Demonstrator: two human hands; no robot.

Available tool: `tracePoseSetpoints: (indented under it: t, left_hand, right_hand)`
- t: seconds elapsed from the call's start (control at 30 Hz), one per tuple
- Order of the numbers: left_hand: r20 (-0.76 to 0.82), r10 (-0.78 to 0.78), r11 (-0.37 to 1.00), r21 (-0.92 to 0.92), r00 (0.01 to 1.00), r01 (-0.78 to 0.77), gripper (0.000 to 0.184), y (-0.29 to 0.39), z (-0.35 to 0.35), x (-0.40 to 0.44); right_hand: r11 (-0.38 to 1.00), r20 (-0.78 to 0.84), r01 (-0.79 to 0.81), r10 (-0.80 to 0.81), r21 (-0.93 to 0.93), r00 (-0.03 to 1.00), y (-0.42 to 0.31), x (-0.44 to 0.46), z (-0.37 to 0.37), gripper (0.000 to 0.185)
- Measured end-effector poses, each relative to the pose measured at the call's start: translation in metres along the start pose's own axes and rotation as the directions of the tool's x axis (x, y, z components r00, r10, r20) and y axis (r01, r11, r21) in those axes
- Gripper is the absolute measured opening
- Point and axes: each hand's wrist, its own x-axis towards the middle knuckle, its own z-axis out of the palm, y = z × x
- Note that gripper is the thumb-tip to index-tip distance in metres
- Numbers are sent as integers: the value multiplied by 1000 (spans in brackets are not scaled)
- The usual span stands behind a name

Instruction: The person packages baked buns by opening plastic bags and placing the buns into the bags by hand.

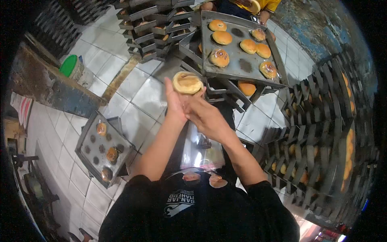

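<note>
Bucket (82, 76), green-topped, stands to the left on my feed, then a small tray (109, 142) bearing three buns (112, 154). I have the left hand (174, 99) cradling a single bun (187, 83), pale side up; the right hand (206, 118) bends close beside it, its grip I cannot tell. Just beyond, a big tray (229, 71) of buns blocks the way, with stacked trays (314, 151) further right.

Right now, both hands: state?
Left hand: holding a bun.
Right hand: fingers curled, against the left; can't tell if it grips anything.
</note>
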Motion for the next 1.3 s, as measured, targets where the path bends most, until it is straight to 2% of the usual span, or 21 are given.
tracePoseSetpoints:
  t: [0.07, 0.13, 0.2, 0.3, 0.37, 0.43, 0.5, 0.57, 0.63, 0.7, 0.73, 0.77, 0.8, 0.87, 0.93, 1.0, 1.1, 1.17, 1.23, 1.27, 1.3]
  left_hand:
    - [-70, -54, 996, 72, 996, 59, 67, 1, -3, 4]
    - [126, 190, 918, 329, 974, -221, 66, 13, -24, 7]
    - [-56, 87, 993, -70, 995, -91, 64, 38, -40, 16]
    - [-69, 110, 992, -48, 992, -114, 64, 37, -55, 6]
    - [-290, 48, 999, 23, 956, -43, 63, 15, -16, -13]
    - [-174, 73, 985, 167, 982, -44, 60, 7, -26, -8]
    - [-74, 280, 885, 406, 957, -228, 59, 15, -28, -12]
    - [-79, 296, 896, 367, 952, -248, 57, 33, -40, -20]
    - [-151, 107, 994, 53, 983, -100, 55, 51, -42, -26]
    - [-45, -117, 993, -37, 992, 115, 51, 25, -24, -64]
    - [-13, -175, 984, 8, 984, 175, 51, 20, -20, -70]
    - [4, -241, 969, 51, 971, 240, 52, 19, -18, -76]
    - [-79, -107, 952, 278, 991, 125, 51, 18, -30, -75]
    - [-87, 232, 723, 682, 969, -111, 47, 17, -59, -47]
    - [-35, 99, 717, 695, 994, -47, 42, 23, -21, -55]
    - [-54, 147, 572, 819, 988, -41, 36, 16, -24, -44]
    - [183, 439, 403, 835, 880, -374, 36, 11, -21, -34]
    - [101, 496, 432, 833, 862, -346, 32, 12, -19, -23]
    - [92, 582, 287, 906, 808, -310, 31, 20, -25, -15]
    - [-74, 503, 517, 824, 861, -231, 30, 29, -31, -15]
    - [66, 584, 319, 898, 809, -304, 29, 32, -32, -23]
  right_hand:
    - [955, 136, -219, 195, 200, 971, -4, -7, 5, 15]
    - [927, 95, -226, 206, 298, 974, -4, -8, 7, 15]
    - [888, 52, -237, 236, 393, 970, -6, -15, 8, 16]
    - [825, 2, -239, 276, 512, 961, -7, -22, 7, 18]
    - [856, 112, -275, 252, 437, 961, 1, -17, 17, 19]
    - [967, 109, -103, 80, 231, 991, 10, -9, 29, 19]
    - [599, 299, -229, -17, 768, 954, -14, -28, -1, 21]
    - [456, 336, -335, 82, 824, 938, -19, -37, -13, 24]
    - [700, 146, -421, 418, 577, 896, -6, -44, -6, 28]
    - [998, -131, -28, 34, 47, 991, -6, -33, -4, 36]
    - [958, -258, 88, -161, -272, 953, -7, -27, -4, 41]
    - [957, -244, 186, -240, -225, 940, -14, -28, 3, 39]
    - [936, -183, 182, -244, -300, 952, -10, -29, 1, 23]
    - [991, -247, -104, 79, -87, 966, 14, -20, 1, 14]
    - [957, -323, -281, 287, 67, 902, 43, -11, 7, 19]
    - [959, -286, -284, 277, 16, 917, 54, -9, 1, 21]
    - [977, -337, -213, 193, -22, 921, 36, 2, -3, 29]
    - [986, -373, -134, 90, -94, 923, 34, 9, -5, 34]
    - [903, -287, -336, 408, 270, 867, 71, 13, -10, 38]
    - [731, -200, -453, 613, 511, 764, 85, 17, -14, 40]
    - [662, -50, -517, 639, 542, 767, 60, 16, -30, 39]
